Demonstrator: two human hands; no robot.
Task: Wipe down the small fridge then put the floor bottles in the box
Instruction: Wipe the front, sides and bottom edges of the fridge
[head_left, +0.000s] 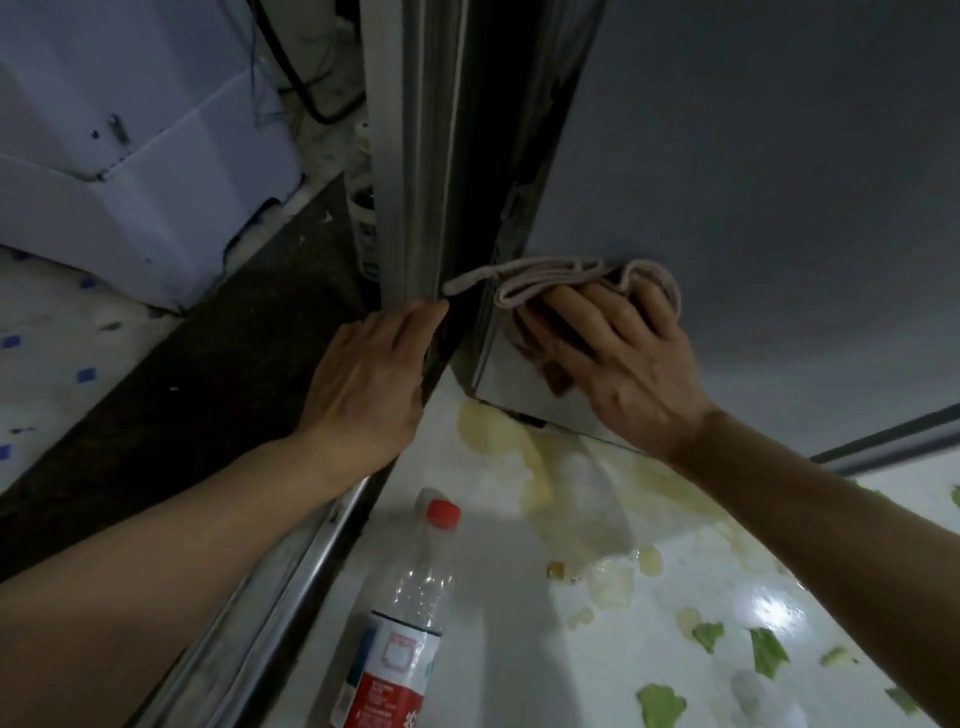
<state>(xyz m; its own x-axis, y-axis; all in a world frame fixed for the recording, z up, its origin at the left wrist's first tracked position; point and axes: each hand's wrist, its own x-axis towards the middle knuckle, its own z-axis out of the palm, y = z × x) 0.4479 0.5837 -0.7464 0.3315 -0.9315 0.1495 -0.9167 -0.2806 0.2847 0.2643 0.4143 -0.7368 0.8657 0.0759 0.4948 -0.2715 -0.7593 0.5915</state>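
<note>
The small grey fridge (753, 182) fills the upper right. My right hand (618, 364) presses a folded pink cloth (550, 278) flat against its lower side panel near the bottom corner. My left hand (371, 374) grips the grey edge of the fridge door (415, 156) just left of the cloth, fingers curled around it. On the white floor below my hands lies a clear plastic bottle (405, 618) with a red cap and a red label.
A white appliance or box (130, 156) stands at the upper left, with dark cables behind it. A dark threshold strip and a metal rail (291, 582) run diagonally. Yellowish stains and green leaf scraps (769, 649) mark the glossy floor at lower right.
</note>
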